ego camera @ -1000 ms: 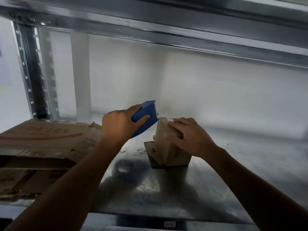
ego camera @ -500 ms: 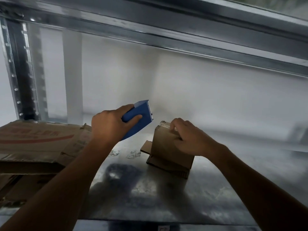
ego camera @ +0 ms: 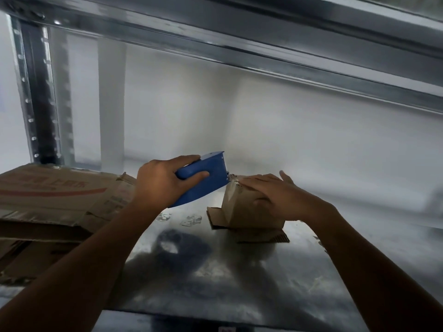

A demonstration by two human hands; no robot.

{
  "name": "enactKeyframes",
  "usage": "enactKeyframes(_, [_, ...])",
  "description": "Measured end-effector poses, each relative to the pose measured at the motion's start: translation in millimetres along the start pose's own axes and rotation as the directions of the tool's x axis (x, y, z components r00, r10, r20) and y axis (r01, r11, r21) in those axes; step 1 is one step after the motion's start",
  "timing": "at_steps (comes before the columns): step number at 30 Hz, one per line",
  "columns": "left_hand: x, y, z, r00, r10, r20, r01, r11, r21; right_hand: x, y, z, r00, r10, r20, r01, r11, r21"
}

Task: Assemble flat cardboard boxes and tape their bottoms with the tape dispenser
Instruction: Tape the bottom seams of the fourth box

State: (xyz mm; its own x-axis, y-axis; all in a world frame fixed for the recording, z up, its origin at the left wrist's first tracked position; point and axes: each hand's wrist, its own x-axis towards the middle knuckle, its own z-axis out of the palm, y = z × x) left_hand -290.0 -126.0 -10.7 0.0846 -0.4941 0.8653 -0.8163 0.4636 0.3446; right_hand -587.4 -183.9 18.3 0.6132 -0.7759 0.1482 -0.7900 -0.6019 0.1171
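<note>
A small brown cardboard box (ego camera: 242, 209) stands near the middle of a grey, scuffed metal shelf (ego camera: 239, 283), with its loose lower flaps splayed out on the shelf surface to the left and front. The right hand (ego camera: 280, 200) lies across the top and near side of the box, fingers straight and spread, pressing on it without curling round it. The left hand (ego camera: 165, 185) grasps a blue plastic tape dispenser (ego camera: 206, 185), thumb along its near face and fingers wrapped over the top. The dispenser is tilted, its rear end lower, and its front end meets the upper left edge of the box, where the cardboard looks crumpled; whether tape is on the box there is too blurred to tell. To the left, a stack of large flattened brown cardboard sheets with red printing (ego camera: 55, 195) lies on the same shelf, well apart from the small box. A perforated steel upright (ego camera: 40, 92) rises behind the stack, and a steel beam (ego camera: 263, 51) crosses overhead in front of a white wall (ego camera: 311, 140).
</note>
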Motion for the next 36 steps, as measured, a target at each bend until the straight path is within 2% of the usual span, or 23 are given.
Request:
enactKeyframes(2, [-3,3,0,1.000,-0.014,0.020,0.014,1.000,-0.017,3,-7,2,1.000,0.019,-0.016,-0.018,0.998,0.066])
enactKeyframes(4, [-3,4,-1,0.998,-0.027,0.059,0.029,0.999,-0.023,8,-22,10,0.987,0.075,-0.144,-0.058,0.992,0.116])
enactKeyframes(9, [-3,2,-2,0.995,-0.062,0.075,0.065,0.997,-0.045,25,-47,40,0.871,0.243,-0.427,-0.252,0.967,0.038])
enactKeyframes(12, [-2,-3,0,0.997,-0.050,0.059,0.055,0.996,-0.075,26,-40,47,0.822,0.193,-0.536,-0.168,0.981,0.096])
enactKeyframes(16, [1,-14,4,0.999,-0.011,0.032,0.014,0.997,-0.081,20,-29,47,0.832,0.109,-0.543,0.004,0.979,0.204])
enactKeyframes(20, [3,-23,4,1.000,-0.014,0.021,0.017,0.988,-0.153,14,-17,37,0.886,-0.105,-0.451,0.267,0.912,0.313])
enactKeyframes(23, [3,-24,4,0.995,-0.092,0.035,0.098,0.944,-0.314,7,-14,30,0.882,-0.157,-0.444,0.338,0.868,0.364])
enactKeyframes(25, [2,-23,5,0.996,-0.073,0.042,0.083,0.934,-0.346,2,-15,28,0.890,-0.166,-0.425,0.362,0.824,0.436])
enactKeyframes(31, [-3,-11,4,0.998,0.033,0.058,-0.008,0.924,-0.382,0,-22,34,0.925,-0.043,-0.379,0.311,0.659,0.685])
enactKeyframes(34, [-3,-9,1,0.994,0.063,0.088,-0.024,0.921,-0.389,-1,-30,31,0.926,0.096,-0.365,0.286,0.453,0.844])
enactKeyframes(36, [-2,-7,-2,0.990,0.094,0.103,-0.044,0.913,-0.405,0,-35,29,0.901,0.201,-0.385,0.291,0.376,0.880])
